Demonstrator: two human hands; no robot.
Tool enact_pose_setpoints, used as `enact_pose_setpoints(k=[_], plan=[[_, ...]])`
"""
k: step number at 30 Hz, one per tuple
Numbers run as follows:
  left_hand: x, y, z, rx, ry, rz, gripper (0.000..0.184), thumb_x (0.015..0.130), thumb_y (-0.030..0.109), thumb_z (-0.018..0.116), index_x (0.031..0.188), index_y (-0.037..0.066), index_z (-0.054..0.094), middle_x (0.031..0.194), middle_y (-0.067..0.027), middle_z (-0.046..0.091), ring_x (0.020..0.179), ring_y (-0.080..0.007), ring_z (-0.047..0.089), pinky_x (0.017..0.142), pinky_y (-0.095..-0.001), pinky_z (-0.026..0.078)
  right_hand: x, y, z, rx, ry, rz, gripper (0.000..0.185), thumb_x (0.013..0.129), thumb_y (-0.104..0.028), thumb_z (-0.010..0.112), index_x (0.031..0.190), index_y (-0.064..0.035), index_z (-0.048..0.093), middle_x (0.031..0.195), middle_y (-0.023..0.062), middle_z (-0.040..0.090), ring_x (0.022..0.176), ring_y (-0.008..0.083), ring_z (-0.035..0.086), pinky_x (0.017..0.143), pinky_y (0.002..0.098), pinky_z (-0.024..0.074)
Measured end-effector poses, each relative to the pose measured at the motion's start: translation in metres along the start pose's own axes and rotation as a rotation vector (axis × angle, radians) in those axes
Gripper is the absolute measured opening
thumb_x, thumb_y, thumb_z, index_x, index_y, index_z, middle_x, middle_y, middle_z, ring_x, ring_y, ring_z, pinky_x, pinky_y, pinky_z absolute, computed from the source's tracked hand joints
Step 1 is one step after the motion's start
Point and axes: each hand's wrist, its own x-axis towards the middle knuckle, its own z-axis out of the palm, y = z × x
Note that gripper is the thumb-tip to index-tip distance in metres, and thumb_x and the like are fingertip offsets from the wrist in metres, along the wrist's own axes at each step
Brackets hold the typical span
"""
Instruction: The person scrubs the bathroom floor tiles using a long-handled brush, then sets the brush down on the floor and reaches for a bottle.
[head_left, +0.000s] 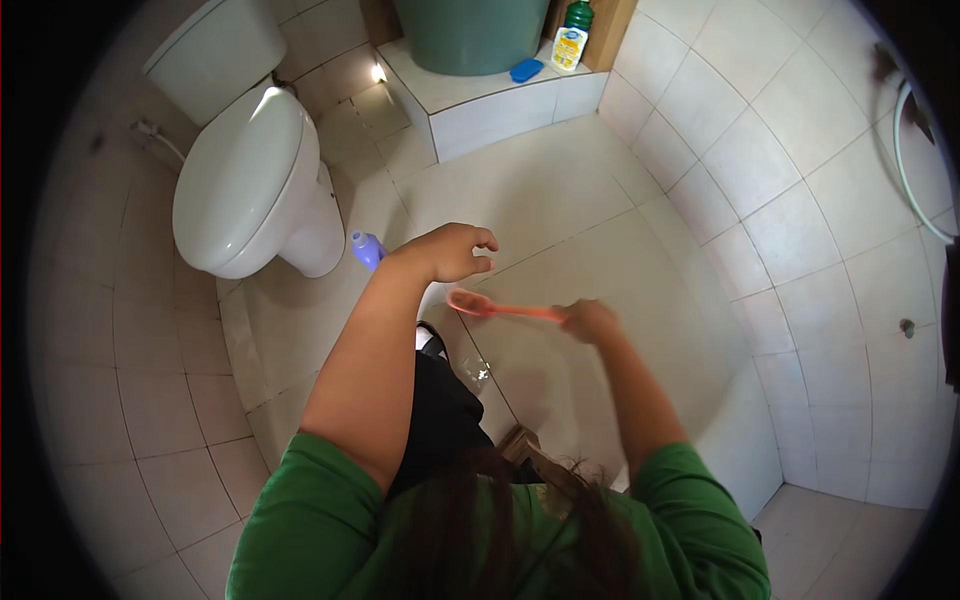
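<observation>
My right hand (590, 321) is wrapped round the handle of a pink-orange scrub brush (520, 311). The brush is a little smeared by motion, and its oval head points left, above the tiled floor (560, 250). My left hand (458, 252) hangs over the floor just above the brush head, fingers curled loosely and apart, with nothing in them. Beyond my left wrist stands a purple bottle (367, 249), its lower part hidden by my forearm. A wet, shiny patch (478, 371) shows on the floor beside my shoe (430, 340).
A white toilet (250, 190) with its lid down stands at the left. At the back, a tiled step (490, 120) carries a large green tub (470, 35), a blue sponge-like block (526, 70) and a green-and-white bottle (570, 45). A pale hose (908, 165) hangs on the right wall.
</observation>
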Motion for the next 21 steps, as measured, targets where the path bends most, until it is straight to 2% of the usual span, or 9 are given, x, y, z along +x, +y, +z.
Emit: enact_pose_setpoints(k=[4,7,10,12,15,17,19,20,21], plan=[[0.000,-0.010,-0.002,-0.004,0.018,0.038,0.037,0.082,0.027,0.057,0.113,0.008,0.054,0.109,-0.0160,0.056,0.100,-0.0264,0.054,0.082,-0.0354,0.044,-0.008,0.129,-0.038,-0.205,-0.040,-0.048,0.023,0.078,-0.030,0.056,0.100,-0.0267,0.061,0.085,0.0085,0.061,0.082,0.0261,0.059,0.071,0.0384,0.0471],[-0.004,0.000,-0.005,-0.005,-0.010,-0.049,0.038,0.082,0.029,0.055,0.115,0.009,0.053,0.116,-0.0129,0.054,0.105,-0.0279,0.051,0.089,-0.0362,0.041,-0.021,0.155,-0.042,0.003,-0.010,0.059,0.019,0.078,-0.031,0.056,0.094,-0.0247,0.063,0.085,0.0086,0.061,0.079,0.0263,0.059,0.069,0.0388,0.0468],[0.002,0.006,-0.002,-0.007,-0.029,0.001,0.038,0.082,0.028,0.055,0.115,0.009,0.053,0.116,-0.0136,0.053,0.106,-0.0276,0.051,0.089,-0.0364,0.041,0.020,0.106,-0.003,-0.086,0.029,0.076,0.024,0.080,-0.033,0.054,0.100,-0.0227,0.063,0.090,0.0100,0.062,0.089,0.0265,0.059,0.076,0.0374,0.0465],[0.007,0.009,0.001,0.001,-0.025,0.009,0.038,0.082,0.028,0.055,0.115,0.009,0.053,0.116,-0.0140,0.053,0.107,-0.0275,0.051,0.089,-0.0364,0.041,-0.016,0.024,-0.015,0.051,0.149,0.057,0.027,0.084,-0.033,0.049,0.103,-0.0179,0.061,0.097,0.0101,0.061,0.096,0.0274,0.058,0.080,0.0383,0.0456],[0.014,0.012,0.005,0.008,0.003,0.044,0.036,0.083,0.026,0.056,0.114,0.008,0.053,0.109,-0.0151,0.055,0.102,-0.0260,0.053,0.084,-0.0356,0.044,0.005,0.010,0.005,0.076,0.119,0.004,0.031,0.083,-0.029,0.049,0.114,-0.0258,0.054,0.095,0.0103,0.061,0.097,0.0288,0.056,0.078,0.0386,0.0463],[0.013,0.013,0.007,0.012,0.002,0.055,0.034,0.083,0.025,0.057,0.113,0.008,0.054,0.107,-0.0154,0.056,0.100,-0.0252,0.055,0.082,-0.0351,0.045,0.013,0.048,-0.001,0.048,0.065,0.058,0.034,0.083,-0.028,0.050,0.116,-0.0269,0.052,0.095,0.0104,0.061,0.094,0.0293,0.057,0.078,0.0388,0.0464],[0.009,0.014,0.004,0.006,-0.002,0.057,0.034,0.083,0.025,0.057,0.112,0.008,0.054,0.107,-0.0150,0.056,0.099,-0.0251,0.055,0.082,-0.0351,0.045,0.018,0.129,-0.006,-0.188,-0.001,-0.127,0.039,0.075,-0.027,0.057,0.114,-0.0270,0.056,0.085,0.0110,0.062,0.077,0.0284,0.059,0.069,0.0395,0.0475],[0.008,0.014,0.002,0.014,0.013,0.056,0.034,0.083,0.025,0.057,0.112,0.008,0.054,0.108,-0.0148,0.055,0.099,-0.0250,0.055,0.082,-0.0352,0.045,0.011,0.166,-0.010,-0.185,-0.043,-0.112,0.036,0.074,-0.029,0.059,0.110,-0.0275,0.059,0.081,0.0104,0.061,0.071,0.0256,0.058,0.067,0.0379,0.0476],[0.009,0.012,0.000,0.022,0.028,0.055,0.034,0.083,0.025,0.057,0.112,0.008,0.054,0.109,-0.0147,0.055,0.099,-0.0249,0.055,0.082,-0.0352,0.045,-0.011,0.183,-0.024,-0.031,-0.129,0.074,0.036,0.074,-0.029,0.059,0.110,-0.0283,0.059,0.080,0.0094,0.062,0.070,0.0247,0.057,0.066,0.0381,0.0474]])
